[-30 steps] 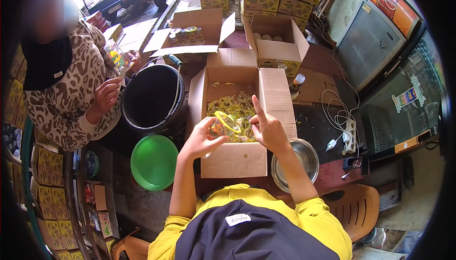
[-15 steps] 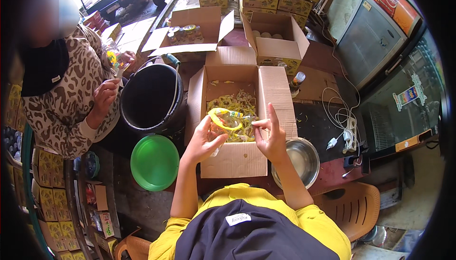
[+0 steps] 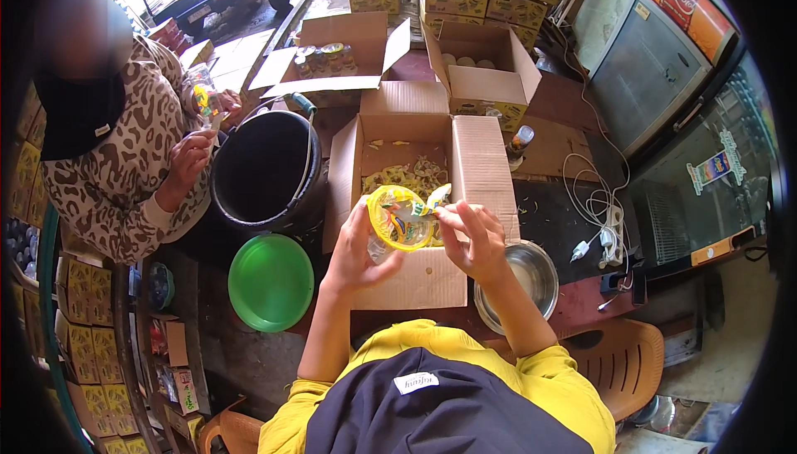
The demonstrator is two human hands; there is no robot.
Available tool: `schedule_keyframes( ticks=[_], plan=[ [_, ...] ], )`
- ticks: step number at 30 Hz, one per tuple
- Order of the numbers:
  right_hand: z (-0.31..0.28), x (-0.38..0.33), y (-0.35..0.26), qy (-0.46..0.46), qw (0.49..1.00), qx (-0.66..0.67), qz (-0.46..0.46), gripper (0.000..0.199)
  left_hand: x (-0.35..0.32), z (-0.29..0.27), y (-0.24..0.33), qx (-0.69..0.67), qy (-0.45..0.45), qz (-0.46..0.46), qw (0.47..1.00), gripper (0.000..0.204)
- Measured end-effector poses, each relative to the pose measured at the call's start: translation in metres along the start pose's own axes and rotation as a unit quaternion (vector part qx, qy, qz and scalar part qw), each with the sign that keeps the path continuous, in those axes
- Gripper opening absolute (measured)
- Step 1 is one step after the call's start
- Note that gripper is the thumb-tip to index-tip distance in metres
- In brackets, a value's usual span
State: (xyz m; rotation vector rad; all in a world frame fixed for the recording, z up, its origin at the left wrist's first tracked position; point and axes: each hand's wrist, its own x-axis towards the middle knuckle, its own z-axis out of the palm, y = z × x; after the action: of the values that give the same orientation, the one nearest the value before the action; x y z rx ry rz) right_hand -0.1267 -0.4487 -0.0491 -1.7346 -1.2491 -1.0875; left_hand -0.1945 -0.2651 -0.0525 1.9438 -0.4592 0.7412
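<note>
My left hand is wrapped round a clear plastic jar, tilted with its round end toward me. A yellow printed plastic band rings that end. My right hand pinches a loose, twisted end of the band at the jar's right side; whether the fingers also hold a small tool is hidden. Both hands are above an open cardboard box holding many curled yellow plastic scraps. At the left, another person's hands hold a similar clear jar with yellow print.
A black bucket and a green basin stand left of the box, a steel bowl right. Farther back are open cartons of jars. A white cable and power strip lie at the right.
The jar's ringed end has turned up toward me, and the yellow band shows as a full ring. My right hand has come down slightly, its raised index finger now folded onto the band's end.
</note>
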Motion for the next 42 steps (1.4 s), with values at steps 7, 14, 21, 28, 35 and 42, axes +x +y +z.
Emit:
schedule_keyframes(
  ticks=[7, 14, 21, 28, 35, 42],
  plan=[
    [-0.016, 0.009, 0.0, 0.005, 0.996, -0.025, -0.088, 0.045, 0.005, 0.005, 0.019, 0.087, 0.038, 0.017, 0.995, 0.055],
    [-0.027, 0.021, 0.009, -0.062, 0.986, -0.046, -0.147, 0.04, 0.012, 0.004, 0.033, 0.108, 0.013, -0.005, 0.994, 0.052],
    [-0.022, 0.024, 0.01, -0.075, 0.986, -0.04, -0.143, 0.043, 0.015, 0.0, 0.037, 0.089, -0.001, -0.057, 0.994, 0.047],
    [-0.018, 0.022, 0.014, -0.099, 0.986, -0.01, -0.131, 0.044, 0.019, -0.004, 0.031, 0.051, -0.048, -0.088, 0.994, 0.046],
    [-0.026, 0.028, 0.01, -0.12, 0.988, -0.013, -0.098, 0.044, 0.019, -0.008, 0.032, 0.076, -0.033, -0.073, 0.994, 0.047],
    [-0.024, 0.029, 0.012, -0.109, 0.989, -0.012, -0.103, 0.044, 0.025, -0.008, 0.041, 0.016, -0.068, -0.092, 0.993, 0.048]
  ],
)
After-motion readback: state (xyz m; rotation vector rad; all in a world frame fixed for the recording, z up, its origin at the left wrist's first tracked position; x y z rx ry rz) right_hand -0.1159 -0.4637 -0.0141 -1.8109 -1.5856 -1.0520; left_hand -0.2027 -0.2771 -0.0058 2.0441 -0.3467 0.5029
